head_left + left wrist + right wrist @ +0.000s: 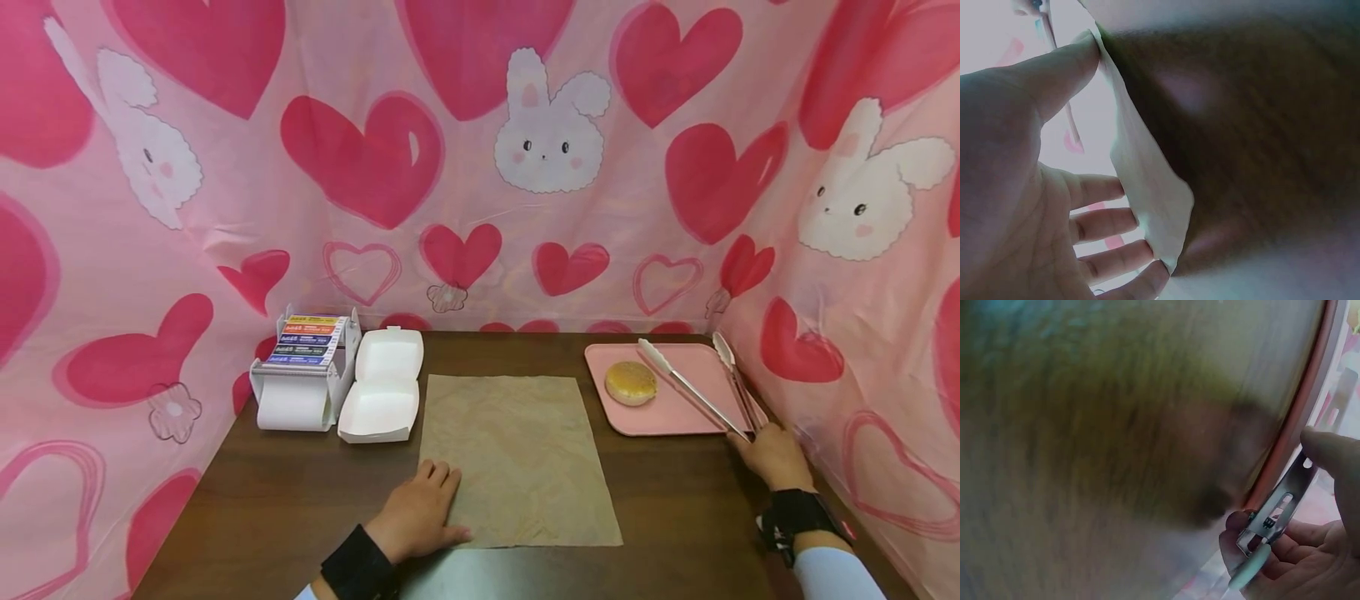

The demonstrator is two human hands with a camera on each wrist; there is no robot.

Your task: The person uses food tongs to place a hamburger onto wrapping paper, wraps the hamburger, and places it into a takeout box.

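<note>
1 white dispenser [303,367] stands on the bench [255,500], left of the brown paper sheet [517,454], with 1 unfolded white box [381,404] between them. The left hand [418,515] rests at the sheet's left edge, its grip loose, fingers extended. Right of the sheet lies 1 pink tray [663,417], carrying 1 bun [631,383]. Farther right of the sheet, the right hand [776,457] has its grip around 1 pair of tongs [657,357], whose 2 arms stand apart.

Right hand [1322,556] grips metal tongs [1296,479] near pink tray rim [1308,400]; brown tabletop [1085,456] blurred.
</note>
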